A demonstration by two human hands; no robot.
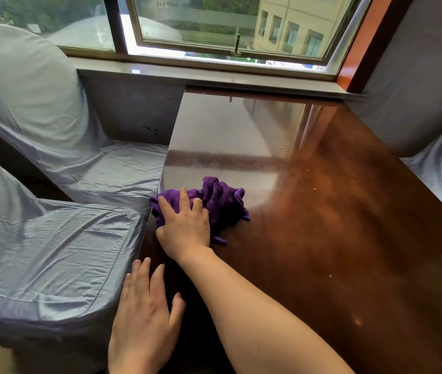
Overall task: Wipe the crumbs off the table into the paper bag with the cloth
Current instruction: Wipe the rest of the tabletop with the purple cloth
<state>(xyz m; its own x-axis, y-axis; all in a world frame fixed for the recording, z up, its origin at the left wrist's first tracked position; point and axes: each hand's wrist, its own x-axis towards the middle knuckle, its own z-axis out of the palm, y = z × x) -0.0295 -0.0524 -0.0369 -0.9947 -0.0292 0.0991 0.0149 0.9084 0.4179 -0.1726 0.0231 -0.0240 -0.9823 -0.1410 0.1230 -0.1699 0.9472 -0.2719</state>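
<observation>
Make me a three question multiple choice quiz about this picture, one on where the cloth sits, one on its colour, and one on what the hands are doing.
1. Where is the cloth?
A. By the table's left edge
B. On the windowsill
C. On a chair seat

2. What colour is the cloth?
A. White
B. Purple
C. Yellow

3. What is the right hand doing?
A. Hanging in the air
B. Holding a cup
C. Pressing on the cloth

Answers: 1 A, the cloth lies on the wooden table near its left edge. 2 B, it is plainly purple. 3 C, the right hand's fingers spread over the cloth, while the left hand lies open at the table's edge.
</observation>
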